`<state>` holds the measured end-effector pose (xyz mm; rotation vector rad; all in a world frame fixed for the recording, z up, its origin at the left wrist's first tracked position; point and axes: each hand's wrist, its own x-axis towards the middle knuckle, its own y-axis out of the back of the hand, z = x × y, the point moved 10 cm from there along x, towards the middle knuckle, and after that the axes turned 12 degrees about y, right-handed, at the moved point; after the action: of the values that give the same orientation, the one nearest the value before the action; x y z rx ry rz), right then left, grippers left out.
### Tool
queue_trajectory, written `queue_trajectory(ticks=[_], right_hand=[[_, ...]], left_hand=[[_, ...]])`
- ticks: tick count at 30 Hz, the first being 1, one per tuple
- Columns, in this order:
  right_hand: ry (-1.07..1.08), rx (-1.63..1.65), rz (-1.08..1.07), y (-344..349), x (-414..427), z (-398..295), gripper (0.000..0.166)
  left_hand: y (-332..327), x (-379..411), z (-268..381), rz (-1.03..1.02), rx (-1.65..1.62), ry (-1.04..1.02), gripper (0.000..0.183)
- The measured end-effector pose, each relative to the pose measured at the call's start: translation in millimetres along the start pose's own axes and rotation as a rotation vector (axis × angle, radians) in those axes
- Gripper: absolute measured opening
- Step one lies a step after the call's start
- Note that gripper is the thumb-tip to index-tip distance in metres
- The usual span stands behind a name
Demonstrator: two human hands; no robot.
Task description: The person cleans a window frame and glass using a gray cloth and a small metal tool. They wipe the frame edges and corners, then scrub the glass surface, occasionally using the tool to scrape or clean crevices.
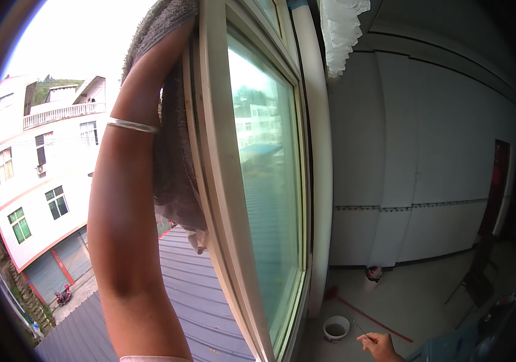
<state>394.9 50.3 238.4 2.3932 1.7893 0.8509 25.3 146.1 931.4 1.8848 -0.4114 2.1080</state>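
My left arm reaches up outside the window, a silver-coloured bangle (132, 125) around it. My left hand is out of sight beyond a rough grey cloth (163, 29) at the top. More dark cloth (176, 167) hangs between the arm and the pale window frame (222, 149). The window's glass pane (269, 190) reflects buildings and a ribbed roof. Inside the room, at the lower right, my right hand (379, 346) pinches a thin rod-like object (360, 327); its exact kind cannot be told.
A bucket of greyish liquid (336, 329), a red-handled pole (375, 318) and a bin (373, 274) are on the floor. A chair (477, 283) stands at right. Outside lie a ribbed metal roof (199, 280) and a multi-storey building (59, 163). White frilled fabric (343, 34) hangs above.
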Motion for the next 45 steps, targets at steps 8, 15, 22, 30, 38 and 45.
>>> queue_trajectory(ticks=[8, 15, 22, 30, 38, 45], right_hand=[[0.046, -0.048, -0.069, 3.7, 3.9, -24.0, 0.019], [0.101, -0.099, -0.015, 13.7, -39.3, -29.2, 0.018], [0.083, -0.148, 0.102, 38.8, -50.7, -35.2, 0.018], [0.102, -0.201, 0.061, 41.7, -58.6, -7.4, 0.019], [0.152, -0.182, 0.006, 34.3, -44.6, -25.0, 0.02], [0.188, -0.183, -0.069, 17.7, -35.1, -18.6, 0.02]], left_hand=[[10.8, -7.2, 1.0, -0.052, 0.032, 0.029, 0.044], [0.1, -15.4, -21.9, -0.062, -0.271, 0.103, 0.048], [-16.1, 11.6, -35.0, -0.119, -0.3, 0.227, 0.054], [-60.4, 34.3, -59.3, -0.319, -0.664, 0.561, 0.063], [-61.8, 23.8, -65.7, -0.244, -0.832, 0.293, 0.063], [-100.2, -78.4, -102.8, -0.261, -0.623, 0.26, 0.072]])
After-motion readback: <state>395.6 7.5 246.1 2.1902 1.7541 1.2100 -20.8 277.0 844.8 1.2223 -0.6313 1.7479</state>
